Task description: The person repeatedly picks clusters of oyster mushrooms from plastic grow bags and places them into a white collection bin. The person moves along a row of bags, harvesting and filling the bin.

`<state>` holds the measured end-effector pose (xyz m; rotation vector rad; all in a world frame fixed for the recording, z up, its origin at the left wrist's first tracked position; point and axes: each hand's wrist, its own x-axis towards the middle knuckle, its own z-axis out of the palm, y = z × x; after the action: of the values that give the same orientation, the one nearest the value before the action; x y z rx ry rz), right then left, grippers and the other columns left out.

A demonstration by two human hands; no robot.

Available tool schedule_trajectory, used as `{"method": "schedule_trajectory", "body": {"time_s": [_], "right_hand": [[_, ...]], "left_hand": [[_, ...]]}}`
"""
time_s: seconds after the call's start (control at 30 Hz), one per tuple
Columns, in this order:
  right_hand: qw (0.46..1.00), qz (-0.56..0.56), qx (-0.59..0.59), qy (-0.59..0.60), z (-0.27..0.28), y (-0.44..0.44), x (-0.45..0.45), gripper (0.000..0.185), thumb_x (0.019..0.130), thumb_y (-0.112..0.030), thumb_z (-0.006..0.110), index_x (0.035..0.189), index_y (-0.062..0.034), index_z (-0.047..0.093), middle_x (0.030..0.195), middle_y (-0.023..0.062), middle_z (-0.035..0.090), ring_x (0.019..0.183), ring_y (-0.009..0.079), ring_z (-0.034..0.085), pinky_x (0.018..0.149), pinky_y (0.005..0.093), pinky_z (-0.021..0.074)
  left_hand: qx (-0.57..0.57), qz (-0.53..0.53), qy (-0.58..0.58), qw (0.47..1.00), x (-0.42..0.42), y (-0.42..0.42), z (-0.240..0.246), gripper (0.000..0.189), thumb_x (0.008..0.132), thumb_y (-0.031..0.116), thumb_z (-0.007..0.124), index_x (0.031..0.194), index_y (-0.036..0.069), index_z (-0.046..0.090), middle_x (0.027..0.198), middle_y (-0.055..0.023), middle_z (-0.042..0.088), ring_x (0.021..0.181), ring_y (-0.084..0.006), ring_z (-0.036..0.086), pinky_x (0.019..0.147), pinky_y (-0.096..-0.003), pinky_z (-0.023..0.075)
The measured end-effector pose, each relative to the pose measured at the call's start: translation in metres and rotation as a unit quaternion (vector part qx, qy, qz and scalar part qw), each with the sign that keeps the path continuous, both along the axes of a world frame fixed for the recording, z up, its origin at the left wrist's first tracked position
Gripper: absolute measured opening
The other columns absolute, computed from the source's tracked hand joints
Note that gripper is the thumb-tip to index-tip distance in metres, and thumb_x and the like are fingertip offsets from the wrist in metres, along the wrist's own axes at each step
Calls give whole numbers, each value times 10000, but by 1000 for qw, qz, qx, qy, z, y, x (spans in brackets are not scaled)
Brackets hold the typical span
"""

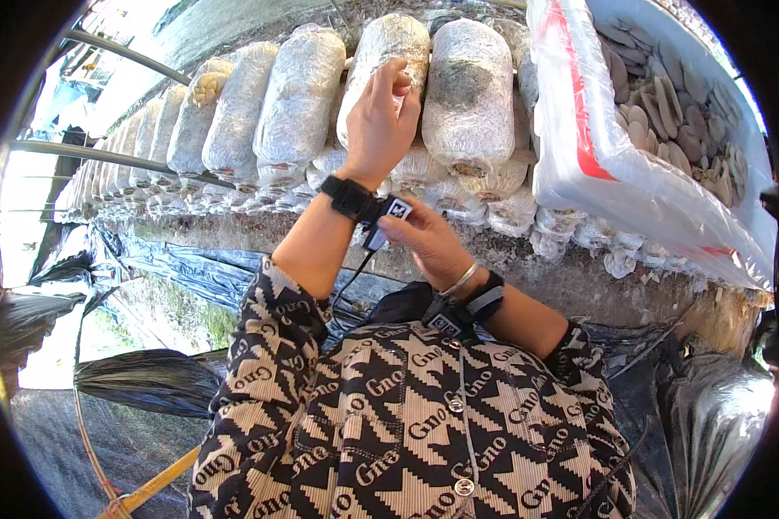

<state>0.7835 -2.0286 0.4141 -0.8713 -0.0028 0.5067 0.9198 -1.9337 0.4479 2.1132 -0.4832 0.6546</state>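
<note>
My left hand (pixel 384 120) is raised in front of a white mushroom grow bag (pixel 396 42), thumb and bent fingers apart, with nothing visible in it. Whether it touches the bag I cannot tell. A black wrist strap (pixel 343 196) circles my left wrist and carries a small black device (pixel 378 237) with a printed code and a cable. My right hand (pixel 438 246) grips this device, its thumb lying along the side. A silver bangle (pixel 461 279) and another black strap (pixel 483 298) are on my right wrist.
Stacked grow bags (pixel 298 97) run off to the left, one bearing a yellowish mushroom cluster (pixel 208 89). At right, a plastic-wrapped white box (pixel 558 149) holds many oyster mushrooms (pixel 675 117) atop the stack. Metal poles (pixel 117 153) cross at left; black plastic sheeting (pixel 149 379) hangs below.
</note>
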Motion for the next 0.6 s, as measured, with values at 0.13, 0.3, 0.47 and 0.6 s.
{"method": "schedule_trajectory", "body": {"time_s": [0.13,0.3,0.47,0.6], "right_hand": [[997,74,-11,11,-27,26,-18,455,862,-309,691,1194,-43,532,1008,1,588,920,84,525,832,257,417],[978,141,-13,152,-108,25,-20,529,850,-389,683,1243,-73,521,1062,-19,585,955,102,528,841,285,405],[948,-31,-112,297,-213,-7,-5,645,820,-451,696,1323,-133,447,1281,53,514,1156,204,505,913,375,415],[909,-119,-103,386,-273,0,16,785,776,-554,695,1364,-138,382,1373,70,402,1207,263,445,954,409,393]], "left_hand": [[11,9,78,997,-24,38,-35,271,864,112,584,1123,49,536,898,-86,631,784,-212,622,669,-335,505],[-127,51,364,921,-58,119,-136,219,876,178,599,1031,24,593,844,-81,622,749,-147,592,630,-286,471],[-126,112,515,841,-64,183,-231,331,885,258,609,1131,42,560,925,-105,626,804,-182,600,673,-290,483],[-207,70,623,751,-50,193,-282,506,893,406,570,1270,81,480,1158,-102,552,1038,-209,538,788,-377,482]]}}
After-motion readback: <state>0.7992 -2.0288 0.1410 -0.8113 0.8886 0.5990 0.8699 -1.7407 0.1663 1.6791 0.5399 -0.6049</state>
